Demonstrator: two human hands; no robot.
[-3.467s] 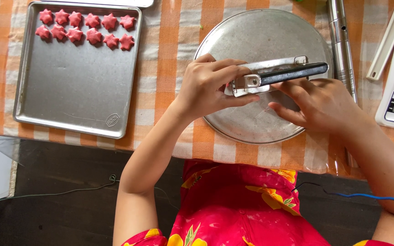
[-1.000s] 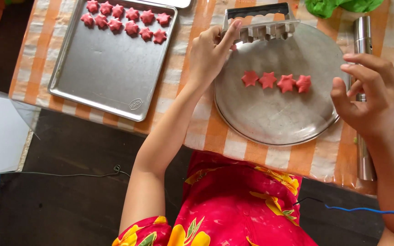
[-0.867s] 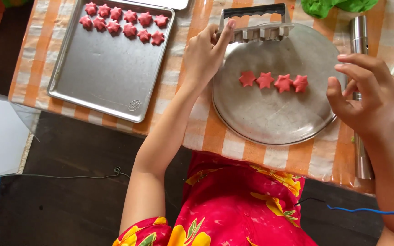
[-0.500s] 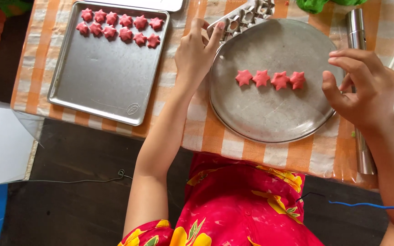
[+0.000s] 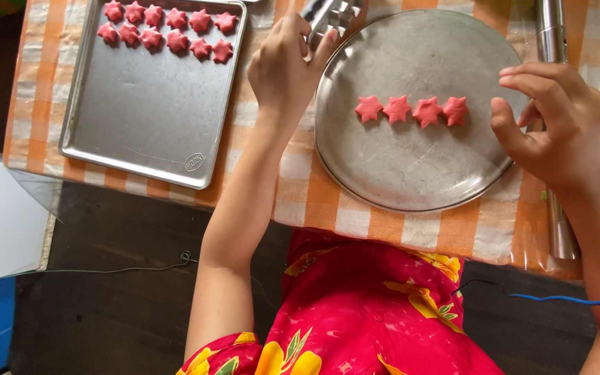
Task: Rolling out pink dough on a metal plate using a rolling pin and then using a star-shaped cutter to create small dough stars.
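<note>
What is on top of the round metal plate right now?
Four red star-shaped dough pieces lie in a row on the round metal plate, apart from both hands. The right hand overlaps the plate's right rim and hides what lies there.

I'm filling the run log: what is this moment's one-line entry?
left hand: gripping metal star mould | right hand: empty, beside round metal plate | plate: four pink star-shaped dough pieces in row

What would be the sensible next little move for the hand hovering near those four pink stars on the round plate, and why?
Probably the right hand should pick up the nearest of the four pink stars on the round plate. Its fingers hang open beside that row, touching nothing, while the left hand holds the metal mould at the plate's edge. The baking tray has bare space below its two rows of stars.
</note>
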